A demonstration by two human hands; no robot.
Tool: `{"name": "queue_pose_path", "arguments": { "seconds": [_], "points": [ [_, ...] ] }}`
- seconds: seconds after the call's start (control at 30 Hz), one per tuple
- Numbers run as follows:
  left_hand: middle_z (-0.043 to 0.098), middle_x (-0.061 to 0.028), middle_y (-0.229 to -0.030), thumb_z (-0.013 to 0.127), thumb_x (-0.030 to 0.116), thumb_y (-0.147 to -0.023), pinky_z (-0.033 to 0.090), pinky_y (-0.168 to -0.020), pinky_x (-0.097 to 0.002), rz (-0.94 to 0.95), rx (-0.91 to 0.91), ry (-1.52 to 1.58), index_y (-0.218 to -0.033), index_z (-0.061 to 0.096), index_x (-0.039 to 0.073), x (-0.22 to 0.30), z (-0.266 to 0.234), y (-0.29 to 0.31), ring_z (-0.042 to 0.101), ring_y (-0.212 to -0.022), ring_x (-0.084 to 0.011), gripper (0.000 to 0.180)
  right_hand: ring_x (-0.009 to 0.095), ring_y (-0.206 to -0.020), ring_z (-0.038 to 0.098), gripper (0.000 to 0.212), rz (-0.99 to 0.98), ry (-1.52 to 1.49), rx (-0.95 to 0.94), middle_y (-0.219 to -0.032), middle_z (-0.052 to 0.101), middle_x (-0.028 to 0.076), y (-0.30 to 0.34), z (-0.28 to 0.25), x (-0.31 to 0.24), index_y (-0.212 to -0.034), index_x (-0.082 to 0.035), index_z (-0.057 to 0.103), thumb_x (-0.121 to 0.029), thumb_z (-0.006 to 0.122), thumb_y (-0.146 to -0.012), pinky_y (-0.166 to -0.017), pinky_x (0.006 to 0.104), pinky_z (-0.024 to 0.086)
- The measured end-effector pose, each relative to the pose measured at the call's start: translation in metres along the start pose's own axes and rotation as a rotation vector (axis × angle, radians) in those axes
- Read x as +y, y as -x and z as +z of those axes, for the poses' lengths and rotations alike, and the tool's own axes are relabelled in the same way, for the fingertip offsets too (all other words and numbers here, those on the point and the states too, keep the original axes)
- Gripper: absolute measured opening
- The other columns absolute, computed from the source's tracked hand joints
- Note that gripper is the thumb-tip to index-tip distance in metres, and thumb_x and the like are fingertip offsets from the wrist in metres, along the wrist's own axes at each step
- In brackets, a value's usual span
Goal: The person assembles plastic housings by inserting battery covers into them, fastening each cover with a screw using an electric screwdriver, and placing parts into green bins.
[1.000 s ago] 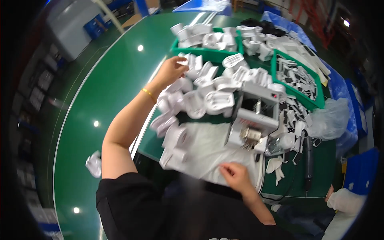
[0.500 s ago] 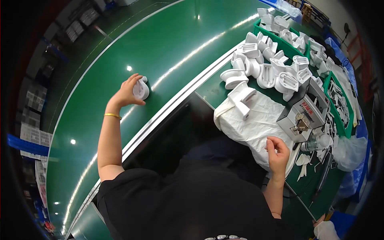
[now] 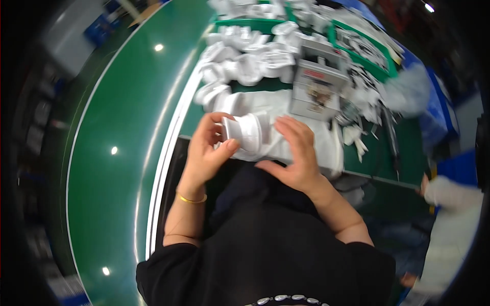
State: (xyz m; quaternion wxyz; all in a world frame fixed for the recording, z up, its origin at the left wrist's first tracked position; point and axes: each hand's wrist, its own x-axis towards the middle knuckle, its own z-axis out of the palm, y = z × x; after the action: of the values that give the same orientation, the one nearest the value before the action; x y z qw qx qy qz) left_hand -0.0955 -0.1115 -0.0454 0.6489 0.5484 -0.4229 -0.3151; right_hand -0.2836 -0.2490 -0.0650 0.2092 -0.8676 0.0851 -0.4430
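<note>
My left hand [image 3: 205, 150] grips a white plastic part [image 3: 249, 131] with a flared, rounded rim, fingers behind it and thumb in front. The part is held above the near edge of a white cloth [image 3: 280, 102]. To its right my right hand [image 3: 298, 153] stands open, thumb and fingers apart, close to the part but seemingly not on it. Just beyond, another white plastic part [image 3: 234, 103] rests at the cloth's left side. Motion blurs the fine detail of the held piece.
Many similar white parts [image 3: 247, 69] crowd the far table near a green crate [image 3: 250, 24]. A grey metal box-shaped device [image 3: 316, 81] stands behind the cloth. Right of it lie scraps, a black pen-shaped tool [image 3: 392, 137] and a green bin [image 3: 362, 46]. A long green surface [image 3: 117, 102] runs at left. Another person's sleeve [image 3: 451, 194] shows at right.
My left hand has come from the green surface at left to the cloth, a white part in its grasp. My right hand has moved left beside it and opened. The view has turned right.
</note>
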Motion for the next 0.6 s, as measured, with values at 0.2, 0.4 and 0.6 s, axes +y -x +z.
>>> {"name": "queue_pose_path", "arguments": {
  "seconds": [0.2, 0.4, 0.6],
  "points": [
    [0.059, -0.0024, -0.091, 0.07, 0.033, -0.091, 0.044, -0.068, -0.0229, -0.072, -0.236, 0.116, -0.122, 0.05, 0.002, -0.036, 0.076, -0.011, 0.053, -0.077, -0.0075, 0.048, 0.038, -0.115, 0.058, 0.093, 0.427, -0.101, -0.025, -0.124, 0.059, 0.018, 0.034, -0.021, 0.011, -0.141, -0.005, 0.042, -0.026, 0.09, -0.064, -0.099, 0.0442, 0.045],
    [0.051, -0.01, -0.135, 0.091, 0.012, -0.065, 0.043, -0.103, -0.0357, -0.031, -0.561, 0.032, -0.146, 0.04, 0.003, -0.05, 0.107, -0.021, 0.053, -0.123, -0.0217, 0.095, 0.016, -0.112, 0.059, 0.058, 0.865, -1.093, -0.084, -0.121, 0.062, 0.006, 0.076, -0.064, 0.031, -0.133, -0.002, 0.052, -0.016, 0.079, -0.084, -0.097, 0.0328, 0.047],
    [0.048, -0.013, -0.14, 0.089, 0.002, -0.062, 0.038, -0.11, -0.0379, -0.11, -0.53, 0.401, -0.153, 0.024, 0.007, -0.064, 0.127, -0.027, 0.047, -0.131, -0.0235, 0.113, 0.013, -0.092, 0.065, 0.034, 0.94, -0.611, -0.362, -0.102, 0.07, 0.008, 0.079, -0.084, 0.047, -0.112, 0.0, 0.067, -0.025, 0.073, -0.09, -0.084, 0.0295, 0.052]
  ]
}}
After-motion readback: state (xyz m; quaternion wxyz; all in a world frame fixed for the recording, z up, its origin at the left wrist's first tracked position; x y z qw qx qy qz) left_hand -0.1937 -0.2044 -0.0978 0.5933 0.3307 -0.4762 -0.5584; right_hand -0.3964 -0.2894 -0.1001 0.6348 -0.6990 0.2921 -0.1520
